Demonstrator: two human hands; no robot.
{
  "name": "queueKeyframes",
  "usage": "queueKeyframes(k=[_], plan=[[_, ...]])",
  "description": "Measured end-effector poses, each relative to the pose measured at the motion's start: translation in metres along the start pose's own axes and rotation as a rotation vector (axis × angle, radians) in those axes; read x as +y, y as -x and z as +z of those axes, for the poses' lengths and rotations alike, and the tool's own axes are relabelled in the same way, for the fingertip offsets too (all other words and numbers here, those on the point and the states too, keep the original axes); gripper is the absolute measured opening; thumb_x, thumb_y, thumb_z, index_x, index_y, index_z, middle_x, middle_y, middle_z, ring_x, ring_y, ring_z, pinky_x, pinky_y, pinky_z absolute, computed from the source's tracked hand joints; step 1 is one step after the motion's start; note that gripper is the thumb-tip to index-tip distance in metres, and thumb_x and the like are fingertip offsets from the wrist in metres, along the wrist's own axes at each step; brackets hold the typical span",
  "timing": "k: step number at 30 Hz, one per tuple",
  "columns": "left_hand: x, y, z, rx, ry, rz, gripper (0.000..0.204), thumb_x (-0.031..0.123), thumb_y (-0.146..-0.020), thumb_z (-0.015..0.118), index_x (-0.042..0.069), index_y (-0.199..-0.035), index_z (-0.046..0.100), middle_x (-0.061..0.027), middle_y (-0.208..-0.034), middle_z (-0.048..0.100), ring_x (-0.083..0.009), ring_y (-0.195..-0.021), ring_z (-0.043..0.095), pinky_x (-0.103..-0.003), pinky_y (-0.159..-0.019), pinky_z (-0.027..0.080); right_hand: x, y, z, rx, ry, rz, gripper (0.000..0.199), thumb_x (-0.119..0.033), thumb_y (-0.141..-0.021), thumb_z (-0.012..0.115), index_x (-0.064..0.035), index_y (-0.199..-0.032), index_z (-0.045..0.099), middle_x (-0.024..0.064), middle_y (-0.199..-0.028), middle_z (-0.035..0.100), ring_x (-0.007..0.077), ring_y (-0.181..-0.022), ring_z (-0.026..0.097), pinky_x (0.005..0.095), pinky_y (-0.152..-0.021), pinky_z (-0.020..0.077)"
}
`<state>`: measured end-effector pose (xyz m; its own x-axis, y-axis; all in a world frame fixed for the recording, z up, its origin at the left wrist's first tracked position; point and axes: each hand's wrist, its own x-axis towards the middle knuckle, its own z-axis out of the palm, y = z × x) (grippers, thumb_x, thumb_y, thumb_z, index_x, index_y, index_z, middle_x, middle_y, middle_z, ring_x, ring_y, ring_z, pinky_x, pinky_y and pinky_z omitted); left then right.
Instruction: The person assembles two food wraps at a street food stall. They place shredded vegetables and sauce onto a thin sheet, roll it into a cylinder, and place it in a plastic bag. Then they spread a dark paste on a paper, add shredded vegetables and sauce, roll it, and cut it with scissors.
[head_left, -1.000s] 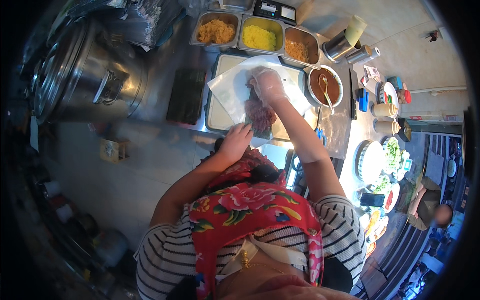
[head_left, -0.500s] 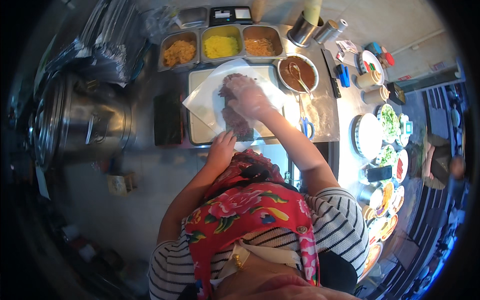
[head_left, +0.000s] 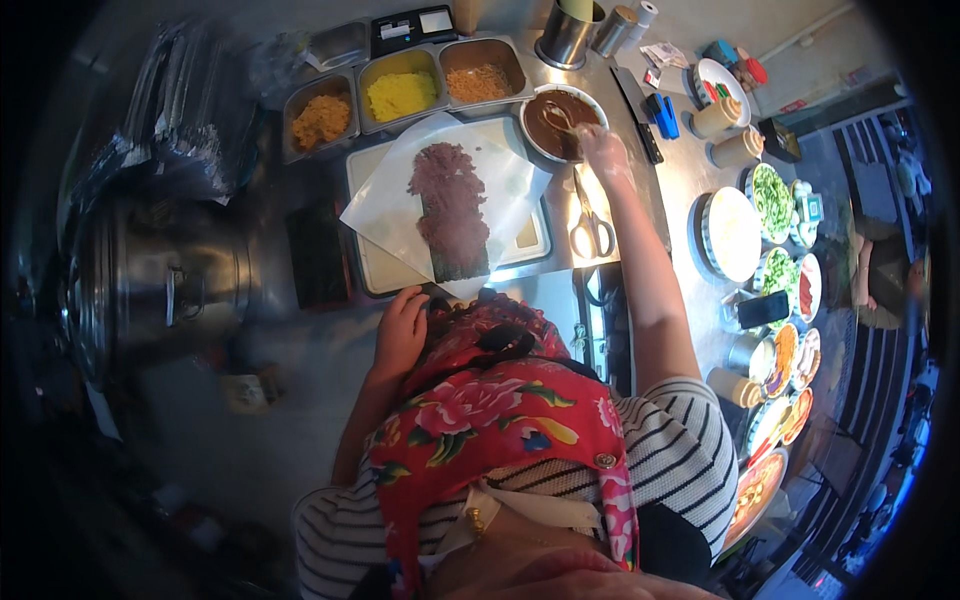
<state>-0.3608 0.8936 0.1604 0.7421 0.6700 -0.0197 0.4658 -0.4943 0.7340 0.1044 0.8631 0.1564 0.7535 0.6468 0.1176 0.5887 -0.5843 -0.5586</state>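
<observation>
My right hand (head_left: pixel 605 155), which looks to be in a thin clear glove, is closed on the handle of a spoon (head_left: pixel 556 119). The spoon's bowl dips into brown sauce in a round white bowl (head_left: pixel 527 133). My left hand (head_left: pixel 402 328) holds nothing and rests at the counter's front edge, by the near corner of a cream cutting board (head_left: pixel 378 270). A sheet of white paper (head_left: pixel 385 205) lies askew on the board. On it, purple rice (head_left: pixel 448 200) covers most of a dark seaweed sheet (head_left: pixel 462 269), whose near end shows.
Metal pans of orange shreds (head_left: pixel 321 122), yellow shreds (head_left: pixel 402 95) and brownish shreds (head_left: pixel 476 84) line the back. Scissors (head_left: pixel 592 232) and a knife (head_left: pixel 637 115) lie at the right. A large steel pot (head_left: pixel 180 270) stands left; several filled plates stand far right.
My right hand has left the rice, moved right and taken hold of the spoon in the sauce. My left hand has slid off the paper to the counter edge. The view has shifted.
</observation>
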Motion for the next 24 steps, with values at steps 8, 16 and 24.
queueKeyframes(k=[8,16,24], plan=[[-0.011,0.012,0.003,0.025,-0.042,0.029,0.024,0.002,-0.087,0.062,-0.001,-0.111,0.065,-0.0170,-0.119,0.062,-0.0364,-0.109,0.061,-0.042,-0.094,0.049,-0.032,0.002,-0.029,-0.015,0.478,-0.363,0.022,-0.016,-0.096,0.049,-0.0014,-0.101,0.065,0.0212,-0.080,0.067,0.0400,-0.079,0.066,0.0494,-0.068,0.0523],[-0.021,0.018,0.007,0.050,-0.075,0.070,0.023,0.001,-0.086,0.062,-0.001,-0.108,0.066,-0.0176,-0.114,0.063,-0.0372,-0.103,0.062,-0.043,-0.090,0.051,-0.012,0.022,-0.019,0.074,-0.243,-0.043,0.028,-0.023,-0.094,0.055,-0.0048,-0.106,0.074,0.0215,-0.081,0.069,0.0335,-0.073,0.068,0.0416,-0.070,0.0521],[-0.021,0.008,0.011,0.010,-0.061,0.120,0.022,0.000,-0.085,0.062,-0.002,-0.107,0.065,-0.0190,-0.110,0.064,-0.0386,-0.099,0.063,-0.044,-0.086,0.052,0.015,0.024,-0.023,0.245,-0.155,-0.124,0.025,-0.019,-0.092,0.058,-0.0044,-0.104,0.074,0.0225,-0.075,0.066,0.0351,-0.073,0.066,0.0426,-0.070,0.0502]])
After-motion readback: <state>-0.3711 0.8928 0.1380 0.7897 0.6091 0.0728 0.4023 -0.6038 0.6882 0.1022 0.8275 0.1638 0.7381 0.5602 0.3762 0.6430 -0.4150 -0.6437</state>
